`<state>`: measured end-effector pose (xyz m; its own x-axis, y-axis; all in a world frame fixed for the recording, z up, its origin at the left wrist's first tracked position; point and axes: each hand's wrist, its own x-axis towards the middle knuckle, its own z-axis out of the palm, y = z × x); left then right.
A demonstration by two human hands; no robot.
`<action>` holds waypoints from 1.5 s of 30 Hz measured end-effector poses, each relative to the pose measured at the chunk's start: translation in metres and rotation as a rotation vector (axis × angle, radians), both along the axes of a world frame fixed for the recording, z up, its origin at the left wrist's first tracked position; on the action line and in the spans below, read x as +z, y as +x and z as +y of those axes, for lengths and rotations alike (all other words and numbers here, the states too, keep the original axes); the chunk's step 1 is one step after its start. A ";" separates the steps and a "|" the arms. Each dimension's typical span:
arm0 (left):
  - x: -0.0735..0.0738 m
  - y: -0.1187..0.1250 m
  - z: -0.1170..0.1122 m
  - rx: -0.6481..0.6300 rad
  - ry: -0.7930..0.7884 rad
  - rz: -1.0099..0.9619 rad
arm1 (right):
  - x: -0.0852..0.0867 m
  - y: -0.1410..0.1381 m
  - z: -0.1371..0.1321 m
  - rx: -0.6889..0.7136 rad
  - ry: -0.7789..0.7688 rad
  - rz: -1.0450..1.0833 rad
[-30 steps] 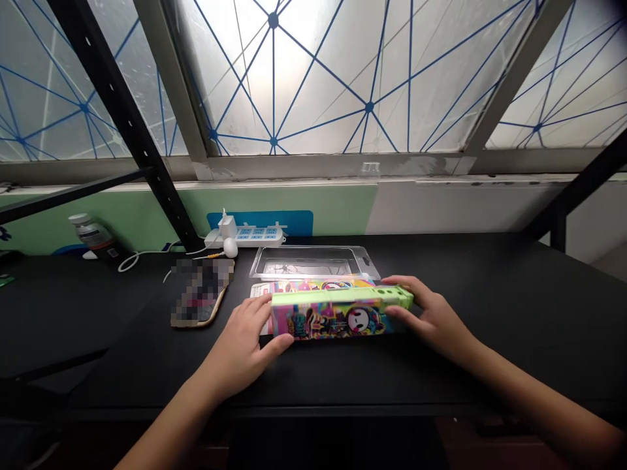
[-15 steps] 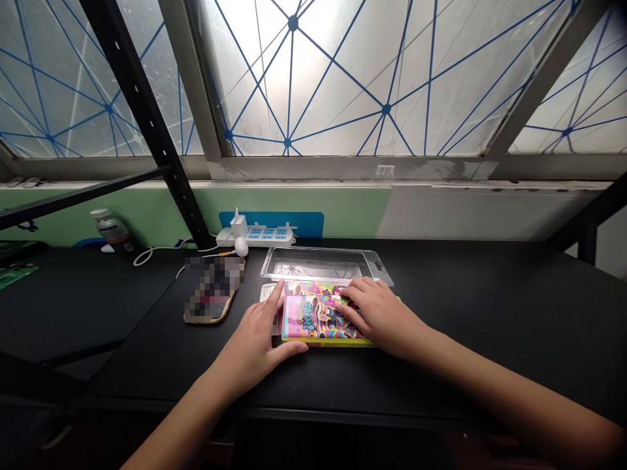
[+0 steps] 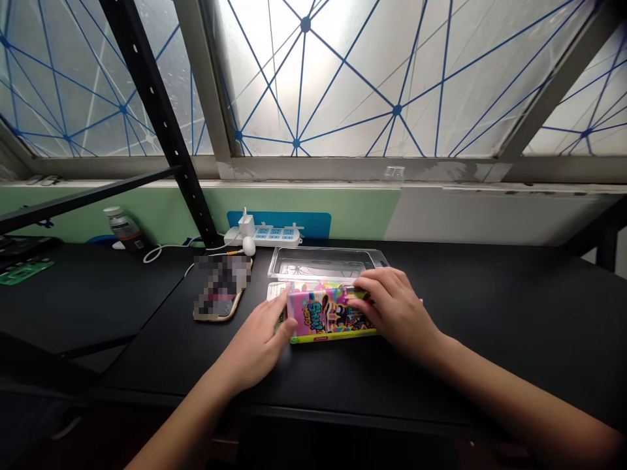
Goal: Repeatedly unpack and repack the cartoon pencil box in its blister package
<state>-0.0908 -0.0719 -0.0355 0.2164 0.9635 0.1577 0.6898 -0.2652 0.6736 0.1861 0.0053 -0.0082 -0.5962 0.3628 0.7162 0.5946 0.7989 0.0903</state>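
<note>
A flat, colourful case that looks like a pencil case [image 3: 328,314], pink with cartoon print and a yellow lower edge, is tilted up so its front faces me. My left hand [image 3: 262,333] grips its left end, thumb on the front and fingers behind. My right hand [image 3: 399,310] holds the right end from above, fingers curled over the top edge and covering that corner. Just behind the case lies a white printed card [image 3: 275,290], mostly hidden. Beyond it a clear plastic blister tray [image 3: 323,261] lies on the black table [image 3: 480,313].
Left of the case lies a phone [image 3: 223,290] with a blurred screen. A white power strip [image 3: 274,235] with a plugged-in charger and cable stands against the wall. A bottle [image 3: 125,230] and a black metal post [image 3: 169,130] are at the left; a window is behind.
The pencil case has tipped up from lying nearly flat, its front turning toward me. My left thumb has moved onto its front face. The view has shifted slightly left.
</note>
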 end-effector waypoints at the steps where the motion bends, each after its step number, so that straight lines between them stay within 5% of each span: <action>1: 0.002 -0.002 -0.001 -0.015 -0.014 -0.021 | 0.003 0.007 -0.005 0.064 0.027 -0.007; 6: 0.010 -0.005 -0.004 -0.006 -0.060 -0.048 | 0.003 0.062 -0.030 0.225 -0.200 -0.104; 12: 0.008 -0.002 -0.003 -0.032 -0.052 -0.034 | -0.030 0.116 -0.028 -0.010 -0.598 0.025; 18: -0.005 -0.006 0.000 -0.019 -0.027 -0.054 | -0.041 0.109 -0.016 -0.165 -0.820 0.176; 23: -0.009 0.000 0.000 0.042 -0.048 -0.004 | -0.043 0.103 -0.026 -0.175 -0.723 0.163; 27: 0.009 0.011 0.012 0.115 0.161 -0.044 | -0.028 0.098 -0.023 -0.190 -0.685 0.258; 31: 0.043 0.013 0.054 0.160 0.347 -0.011 | -0.007 0.080 0.019 -0.237 -0.643 0.252; 34: 0.054 0.006 0.091 0.151 0.261 0.100 | -0.006 0.065 0.058 -0.201 -0.571 0.162; 39: 0.025 -0.006 0.114 0.085 0.204 0.258 | -0.026 0.055 0.084 -0.149 -0.522 0.045; 42: 0.010 -0.002 0.109 0.118 0.193 0.328 | -0.031 0.052 0.074 -0.176 -0.449 -0.027; 45: 0.014 0.012 0.102 0.130 0.203 0.364 | -0.024 0.045 0.051 -0.141 -0.296 -0.136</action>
<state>-0.0791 0.0300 -0.0211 0.1714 0.9439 0.2823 0.9091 -0.2619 0.3238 0.2308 0.0558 -0.0324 -0.6081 0.6282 0.4854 0.6991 0.7134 -0.0475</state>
